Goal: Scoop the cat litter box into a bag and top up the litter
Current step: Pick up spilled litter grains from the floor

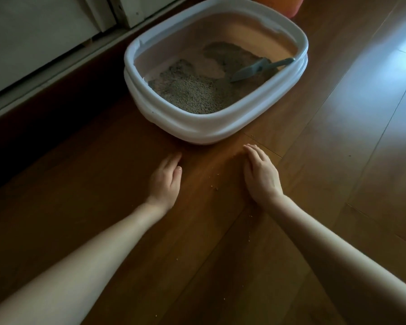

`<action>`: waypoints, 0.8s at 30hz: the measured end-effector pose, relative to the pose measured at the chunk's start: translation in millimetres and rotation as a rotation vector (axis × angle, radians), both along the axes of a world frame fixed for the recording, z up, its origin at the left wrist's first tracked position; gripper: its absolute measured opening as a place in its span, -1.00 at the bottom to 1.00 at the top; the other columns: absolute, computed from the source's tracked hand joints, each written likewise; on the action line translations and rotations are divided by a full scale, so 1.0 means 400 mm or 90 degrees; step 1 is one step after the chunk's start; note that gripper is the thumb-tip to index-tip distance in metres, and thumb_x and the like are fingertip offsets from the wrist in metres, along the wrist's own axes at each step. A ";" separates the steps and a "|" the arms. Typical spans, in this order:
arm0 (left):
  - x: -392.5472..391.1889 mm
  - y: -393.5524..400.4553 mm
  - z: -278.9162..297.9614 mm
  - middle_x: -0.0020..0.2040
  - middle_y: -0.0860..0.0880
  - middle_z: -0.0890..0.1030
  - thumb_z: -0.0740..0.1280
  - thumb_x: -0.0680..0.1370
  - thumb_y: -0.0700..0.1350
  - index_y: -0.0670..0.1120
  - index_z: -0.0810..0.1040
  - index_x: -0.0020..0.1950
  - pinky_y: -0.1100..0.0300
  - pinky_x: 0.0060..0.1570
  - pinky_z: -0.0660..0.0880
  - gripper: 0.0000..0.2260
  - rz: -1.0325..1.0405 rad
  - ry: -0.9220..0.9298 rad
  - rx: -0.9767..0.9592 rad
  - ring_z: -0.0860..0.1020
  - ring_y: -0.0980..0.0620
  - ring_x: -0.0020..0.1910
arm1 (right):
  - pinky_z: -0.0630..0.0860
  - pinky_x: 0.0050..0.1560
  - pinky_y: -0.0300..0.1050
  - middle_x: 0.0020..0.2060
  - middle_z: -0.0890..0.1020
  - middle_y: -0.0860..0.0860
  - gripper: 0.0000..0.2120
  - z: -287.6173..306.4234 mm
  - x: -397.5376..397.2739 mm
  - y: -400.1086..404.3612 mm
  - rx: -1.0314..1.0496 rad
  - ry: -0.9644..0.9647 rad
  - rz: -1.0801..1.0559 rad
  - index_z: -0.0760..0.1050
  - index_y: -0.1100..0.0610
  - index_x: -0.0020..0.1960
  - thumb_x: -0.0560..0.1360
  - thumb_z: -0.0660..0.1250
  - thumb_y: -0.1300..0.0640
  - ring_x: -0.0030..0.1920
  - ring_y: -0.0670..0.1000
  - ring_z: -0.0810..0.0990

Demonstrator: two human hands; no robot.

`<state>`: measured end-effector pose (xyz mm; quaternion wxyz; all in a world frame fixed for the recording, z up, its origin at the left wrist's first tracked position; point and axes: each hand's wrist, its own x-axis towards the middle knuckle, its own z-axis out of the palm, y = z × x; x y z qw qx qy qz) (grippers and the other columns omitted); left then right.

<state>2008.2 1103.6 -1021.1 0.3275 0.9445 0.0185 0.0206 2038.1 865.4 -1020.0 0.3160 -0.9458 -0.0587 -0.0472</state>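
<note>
We rest our left hand [165,178] and right hand [260,174] on the floor [103,184], fingers [252,151] straight and holding nothing, just short of the litter box [211,130], its scoop [258,69] lying inside.

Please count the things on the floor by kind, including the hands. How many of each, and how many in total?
Litter box: 1
Scoop, lying inside the box on the litter: 1
Orange container, partly in view behind the box: 1
Hands, left hand and right hand: 2
Total: 5

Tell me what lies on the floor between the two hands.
Head view: between the left hand and right hand is wooden floor with a few spilled litter crumbs.
</note>
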 end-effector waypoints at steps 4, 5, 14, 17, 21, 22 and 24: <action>-0.006 -0.029 -0.022 0.43 -0.12 0.36 0.01 0.58 -0.03 -0.16 0.36 0.42 0.21 0.39 0.14 -0.54 -0.046 0.017 0.018 0.28 -0.04 0.44 | 0.14 0.49 -0.08 0.41 0.39 0.08 -0.59 -0.012 0.021 0.032 -0.017 0.022 0.124 0.35 0.17 0.43 0.60 0.15 0.19 0.47 0.02 0.24; -0.012 -0.049 -0.022 0.41 -0.12 0.39 0.03 0.59 -0.06 -0.18 0.38 0.41 0.24 0.38 0.15 -0.57 -0.084 0.009 0.007 0.31 -0.03 0.42 | 0.13 0.49 -0.09 0.41 0.39 0.08 -0.59 -0.012 0.012 0.047 -0.008 0.023 0.163 0.35 0.18 0.43 0.59 0.15 0.21 0.47 0.02 0.25; -0.073 -0.088 0.008 0.23 -0.13 0.56 0.09 0.58 -0.08 -0.20 0.54 0.25 0.16 0.30 0.37 -0.63 -0.230 -0.066 -0.089 0.48 0.05 0.25 | 0.35 0.39 -0.09 0.37 0.44 0.07 -0.57 -0.002 -0.158 0.075 0.123 0.044 0.190 0.34 0.14 0.44 0.59 0.11 0.30 0.40 -0.02 0.37; -0.027 -0.080 0.012 0.35 -0.08 0.46 0.05 0.56 0.01 -0.15 0.45 0.37 0.18 0.41 0.19 -0.54 -0.205 -0.057 -0.058 0.35 0.06 0.37 | 0.38 0.37 -0.03 0.32 0.49 0.08 -0.58 0.012 -0.171 0.032 0.195 -0.017 0.033 0.41 0.19 0.39 0.55 0.12 0.32 0.38 -0.01 0.40; 0.018 -0.123 -0.009 0.41 -0.12 0.40 -0.02 0.56 0.08 -0.18 0.37 0.42 0.10 0.42 0.17 -0.46 -0.245 -0.010 0.002 0.29 -0.03 0.43 | 0.33 0.40 -0.11 0.31 0.50 0.11 -0.55 0.018 -0.245 -0.042 0.213 -0.061 -0.163 0.43 0.22 0.36 0.54 0.02 0.20 0.38 0.01 0.40; 0.017 -0.141 -0.014 0.40 -0.14 0.40 -0.02 0.56 0.08 -0.19 0.37 0.42 0.08 0.42 0.18 -0.46 -0.267 -0.002 0.009 0.29 -0.05 0.43 | 0.32 0.40 -0.12 0.31 0.50 0.12 -0.54 0.014 -0.272 -0.061 0.205 -0.068 -0.192 0.43 0.23 0.36 0.53 0.01 0.19 0.38 0.02 0.41; -0.001 -0.178 -0.019 0.39 -0.15 0.42 0.00 0.57 0.05 -0.19 0.39 0.40 0.05 0.41 0.22 -0.49 -0.321 -0.006 -0.003 0.31 -0.04 0.42 | 0.33 0.40 -0.10 0.30 0.50 0.13 -0.54 0.005 -0.325 -0.095 0.183 -0.089 -0.249 0.44 0.25 0.35 0.52 0.01 0.21 0.37 0.05 0.42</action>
